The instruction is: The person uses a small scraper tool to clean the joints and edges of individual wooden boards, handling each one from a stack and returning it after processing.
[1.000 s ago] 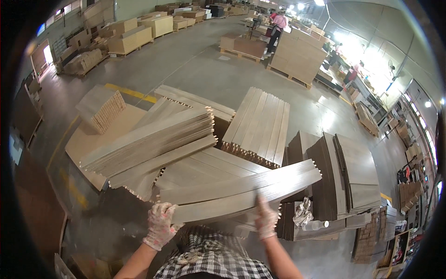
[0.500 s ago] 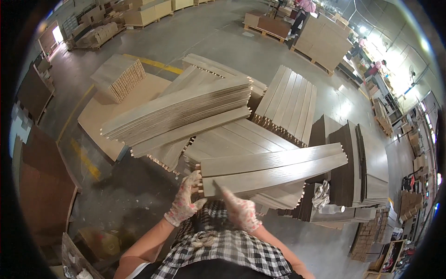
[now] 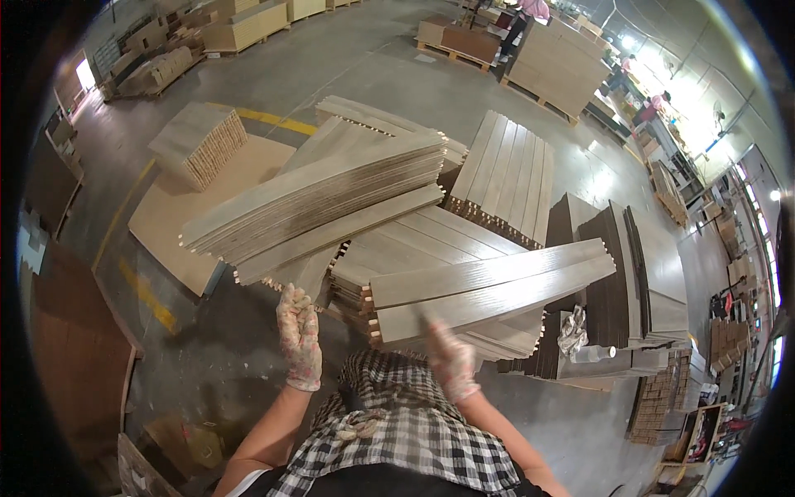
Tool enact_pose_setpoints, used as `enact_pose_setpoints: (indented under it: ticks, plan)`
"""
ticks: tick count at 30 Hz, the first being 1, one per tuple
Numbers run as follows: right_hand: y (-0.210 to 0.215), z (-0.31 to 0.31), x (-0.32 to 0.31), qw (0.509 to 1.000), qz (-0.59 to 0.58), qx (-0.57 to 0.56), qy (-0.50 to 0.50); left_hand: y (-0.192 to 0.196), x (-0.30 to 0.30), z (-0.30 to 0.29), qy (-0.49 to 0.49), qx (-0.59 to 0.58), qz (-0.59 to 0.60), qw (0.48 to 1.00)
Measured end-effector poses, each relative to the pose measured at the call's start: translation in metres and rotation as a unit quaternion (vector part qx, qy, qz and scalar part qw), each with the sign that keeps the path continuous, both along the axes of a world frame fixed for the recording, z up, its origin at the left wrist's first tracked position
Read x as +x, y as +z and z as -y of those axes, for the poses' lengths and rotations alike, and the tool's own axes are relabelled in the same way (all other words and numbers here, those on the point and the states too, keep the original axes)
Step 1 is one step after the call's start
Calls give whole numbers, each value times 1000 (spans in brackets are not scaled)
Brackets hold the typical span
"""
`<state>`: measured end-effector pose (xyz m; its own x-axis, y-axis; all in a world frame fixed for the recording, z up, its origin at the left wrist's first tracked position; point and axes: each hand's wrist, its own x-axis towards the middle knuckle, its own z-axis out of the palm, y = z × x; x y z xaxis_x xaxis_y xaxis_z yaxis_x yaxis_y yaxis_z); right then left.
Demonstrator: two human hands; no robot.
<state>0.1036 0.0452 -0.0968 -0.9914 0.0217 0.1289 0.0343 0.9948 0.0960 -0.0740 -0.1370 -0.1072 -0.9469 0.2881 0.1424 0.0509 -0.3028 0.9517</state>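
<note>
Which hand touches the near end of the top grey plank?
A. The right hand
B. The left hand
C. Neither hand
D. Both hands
A: the right hand is against the near end of the top plank, while the left hand is raised clear of it.

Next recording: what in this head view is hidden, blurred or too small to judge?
- Right hand: motion-blurred against the near end of the top plank; its grip cannot be judged.
- Left hand: gloved and raised beside the plank stack; contact unclear.
- White gloves and a pale cylinder on the dark boards: too small to identify surely.
- People at the far benches: tiny, washed out by glare.
</note>
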Motion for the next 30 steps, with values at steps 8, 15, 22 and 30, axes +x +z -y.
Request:
enact_pose_setpoints:
  ticks: [8,15,22,30]
  plan:
    - [12,-11,-4,880,-210,-419,-75,41,29,-54,-22,-7,-52,998]
    - [15,-171,81,824,-304,-390,-278,49,80,-160,-83,-240,-365,896]
    - [-5,-444,223,758,-345,-142,-535,62,105,-219,-246,-410,-496,725]
    - [-28,-473,221,651,-484,-274,-517,81,103,-231,-294,-449,-510,672]
